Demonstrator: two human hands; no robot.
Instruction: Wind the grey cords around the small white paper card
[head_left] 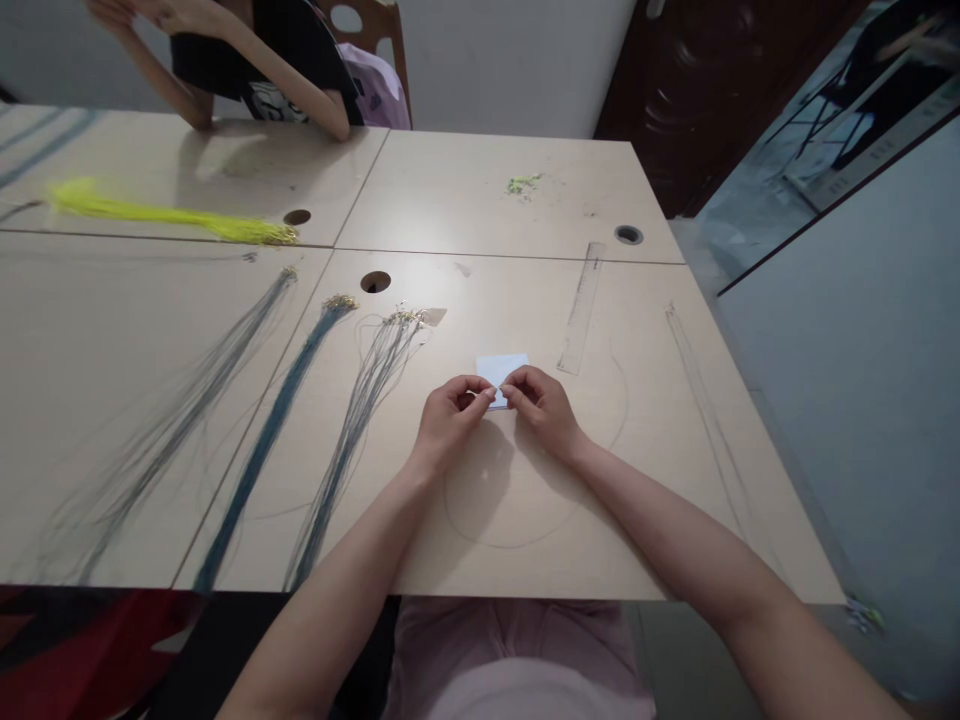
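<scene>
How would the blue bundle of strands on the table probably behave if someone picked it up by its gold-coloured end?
The blue bundle would probably hang floppy, since its thin strands bend along the table. It looks light for its length, being only fine strands. Loose ones fanning out beside it suggest it could splay or tangle.

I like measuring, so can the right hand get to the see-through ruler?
Probably yes: the ruler lies just past the right hand with nothing standing between, though its fingers, pinched over the white paper, would have to open.
</scene>
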